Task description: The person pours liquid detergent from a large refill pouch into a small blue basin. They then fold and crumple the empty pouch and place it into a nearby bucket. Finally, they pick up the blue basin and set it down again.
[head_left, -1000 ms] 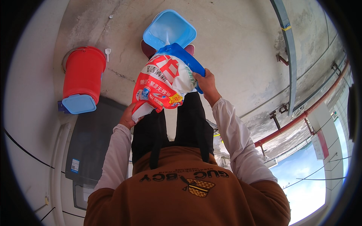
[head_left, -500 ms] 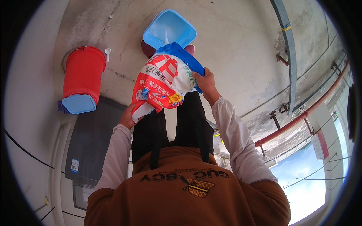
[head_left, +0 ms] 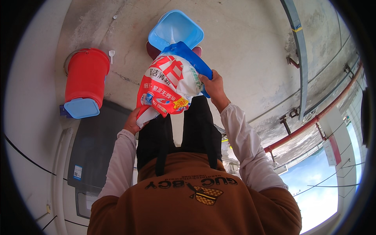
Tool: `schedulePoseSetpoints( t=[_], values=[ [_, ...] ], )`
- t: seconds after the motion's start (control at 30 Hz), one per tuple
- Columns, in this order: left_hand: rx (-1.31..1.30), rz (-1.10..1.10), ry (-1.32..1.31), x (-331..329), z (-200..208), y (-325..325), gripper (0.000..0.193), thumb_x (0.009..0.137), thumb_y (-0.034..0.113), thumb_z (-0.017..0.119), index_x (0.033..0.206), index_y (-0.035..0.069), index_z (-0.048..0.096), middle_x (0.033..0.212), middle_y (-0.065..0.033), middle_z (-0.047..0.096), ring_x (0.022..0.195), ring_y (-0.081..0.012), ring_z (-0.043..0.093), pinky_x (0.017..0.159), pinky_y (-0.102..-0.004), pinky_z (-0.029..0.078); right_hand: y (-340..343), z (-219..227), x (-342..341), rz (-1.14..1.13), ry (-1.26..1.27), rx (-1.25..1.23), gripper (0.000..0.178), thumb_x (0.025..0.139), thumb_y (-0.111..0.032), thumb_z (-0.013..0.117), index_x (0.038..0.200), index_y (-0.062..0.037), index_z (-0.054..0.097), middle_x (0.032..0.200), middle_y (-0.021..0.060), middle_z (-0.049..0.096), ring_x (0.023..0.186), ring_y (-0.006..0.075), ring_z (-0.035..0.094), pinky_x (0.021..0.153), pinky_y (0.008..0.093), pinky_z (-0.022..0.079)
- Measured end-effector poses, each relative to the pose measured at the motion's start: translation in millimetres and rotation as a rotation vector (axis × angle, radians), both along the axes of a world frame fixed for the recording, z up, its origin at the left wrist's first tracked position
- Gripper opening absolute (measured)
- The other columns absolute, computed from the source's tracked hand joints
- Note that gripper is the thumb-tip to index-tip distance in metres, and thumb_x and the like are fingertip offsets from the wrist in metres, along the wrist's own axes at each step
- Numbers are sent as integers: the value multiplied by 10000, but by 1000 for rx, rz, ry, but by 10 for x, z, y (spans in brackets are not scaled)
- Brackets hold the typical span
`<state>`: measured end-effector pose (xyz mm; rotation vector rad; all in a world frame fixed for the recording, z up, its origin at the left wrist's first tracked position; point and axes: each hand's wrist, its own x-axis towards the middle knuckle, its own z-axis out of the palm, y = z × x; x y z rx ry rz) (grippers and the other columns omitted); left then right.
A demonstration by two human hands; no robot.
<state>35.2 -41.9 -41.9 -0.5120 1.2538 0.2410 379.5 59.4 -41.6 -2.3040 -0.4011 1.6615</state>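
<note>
Both my hands hold a large red, white and blue bag of washing powder point(head_left: 166, 84), tipped away from me. My left hand point(head_left: 135, 122) is closed on its near lower corner. At the blue upper end, my right hand point(head_left: 214, 88) grips the edge with the thumb on top. Beyond the bag sits a light blue plastic basin point(head_left: 187, 29), and white powder point(head_left: 172, 36) shows in a stream between the bag's far end and the basin. The bag's mouth is hidden beneath its blue edge.
On the left stands a red bucket point(head_left: 87, 74) with a light blue container point(head_left: 82, 108) at its near side. A small white scoop point(head_left: 112, 56) lies beside the bucket, and a white cap point(head_left: 115, 17) lies farther off. A grey metal rail point(head_left: 300, 58) runs along the right.
The bag's far blue end has risen slightly and shifted a little away from me. Both hands keep their hold, and the basin, bucket and scoop stay where they were.
</note>
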Motion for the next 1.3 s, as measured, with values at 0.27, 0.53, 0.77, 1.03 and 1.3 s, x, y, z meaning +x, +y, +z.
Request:
schedulePoseSetpoints(
  t=[0.27, 0.53, 0.77, 1.03, 1.3],
  values=[
    [-17, -26, 0, -50, -78, -24, 358, 837, 353, 592, 1087, 99, 563, 887, -65, 661, 692, -173, 646, 518, -281, 514, 73, 107, -20, -47, 26, -38, 238, 772, -135, 655, 893, 39, 546, 778, 104, 602, 676, 145, 568, 630, 293, 470],
    [-20, -44, 84, 7, -57, 100, 336, 824, 362, 610, 1028, 96, 588, 852, -71, 656, 686, -180, 645, 532, -300, 531, 64, 168, -9, -153, 82, -7, 230, 781, -124, 650, 915, 32, 547, 814, 91, 603, 699, 136, 569, 640, 285, 472],
    [33, -89, -6, -124, -178, 103, 372, 823, 371, 607, 1067, 91, 575, 871, -74, 655, 685, -178, 645, 528, -295, 531, 20, 210, -11, -207, 79, -65, 230, 804, -113, 646, 945, 30, 535, 858, 94, 608, 731, 136, 578, 667, 279, 484],
    [67, -100, -26, -106, -135, 318, 372, 838, 344, 590, 1112, 96, 550, 905, -80, 653, 691, -178, 647, 520, -291, 526, -99, 271, -73, -324, 81, -60, 197, 818, -100, 639, 930, 21, 532, 835, 81, 610, 707, 121, 570, 646, 271, 480],
    [61, -93, -38, -154, -134, 374, 384, 844, 303, 586, 1136, 56, 545, 947, -89, 651, 741, -172, 651, 588, -284, 538, -185, 275, -81, -354, 92, -124, 264, 827, -105, 636, 1024, 33, 529, 928, 93, 618, 786, 140, 599, 722, 275, 498]
  ],
)
